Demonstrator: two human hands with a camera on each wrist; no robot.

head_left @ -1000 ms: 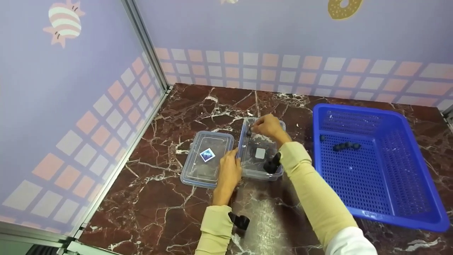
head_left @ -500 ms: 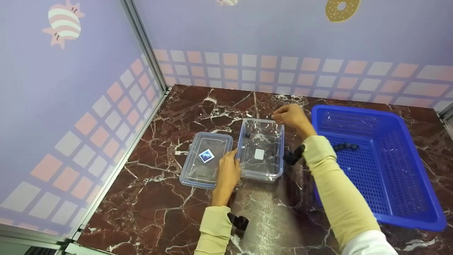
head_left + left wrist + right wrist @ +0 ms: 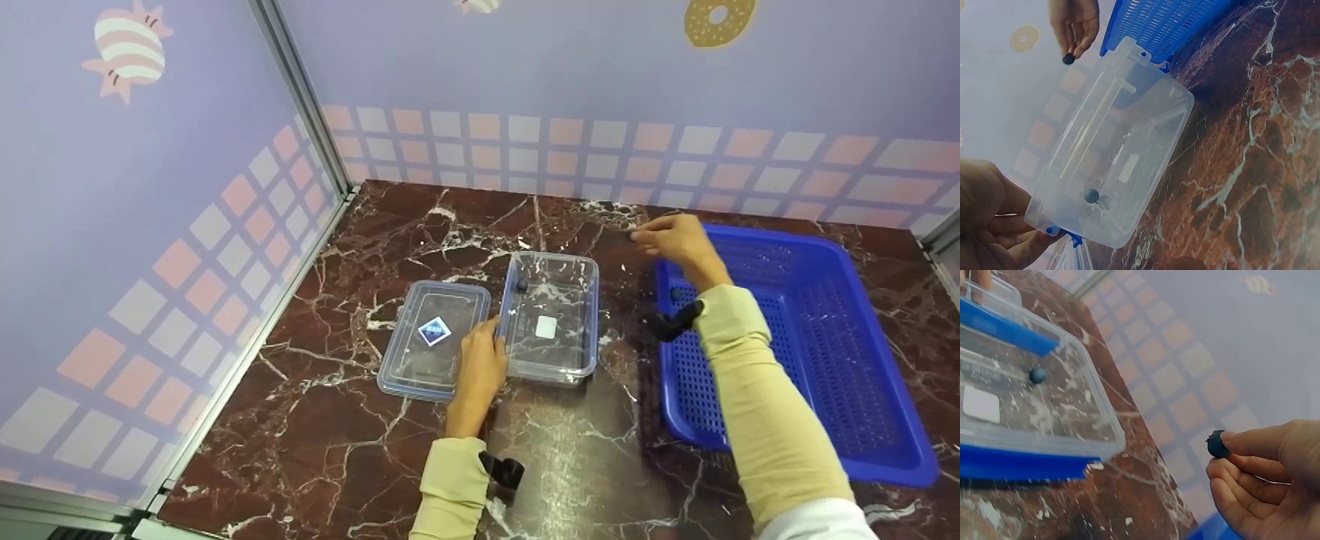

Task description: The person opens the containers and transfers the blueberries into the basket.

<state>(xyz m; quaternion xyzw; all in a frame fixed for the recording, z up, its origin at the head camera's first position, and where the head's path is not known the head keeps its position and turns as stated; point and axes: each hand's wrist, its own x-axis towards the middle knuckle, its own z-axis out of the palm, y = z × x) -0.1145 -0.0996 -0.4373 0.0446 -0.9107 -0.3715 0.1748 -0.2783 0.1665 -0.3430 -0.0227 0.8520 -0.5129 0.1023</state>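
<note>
Between thumb and fingertips my right hand (image 3: 679, 241) pinches a small dark blueberry (image 3: 1217, 444), its crown visible in the right wrist view. This hand is raised over the basket's back left corner. A clear plastic container (image 3: 559, 352) with blue side clips stands uncovered in the middle of the table. One blueberry (image 3: 522, 286) lies inside it, near the back left corner. My left hand (image 3: 478, 364) holds the container's left side, thumb and fingers at the wall beside a clip (image 3: 1074, 238).
A blue perforated basket (image 3: 892, 375) stands at the right. One blueberry (image 3: 676, 294) shows at its left side; my right forearm covers part of its inside. The container's lid (image 3: 420, 367) lies flat at the left, bearing a blue diamond sticker. Walls (image 3: 480, 67) border the table behind and left.
My right hand has come up out of the container and moved right to the basket's back left corner, pinching a blueberry. My left hand stays at the container's side.
</note>
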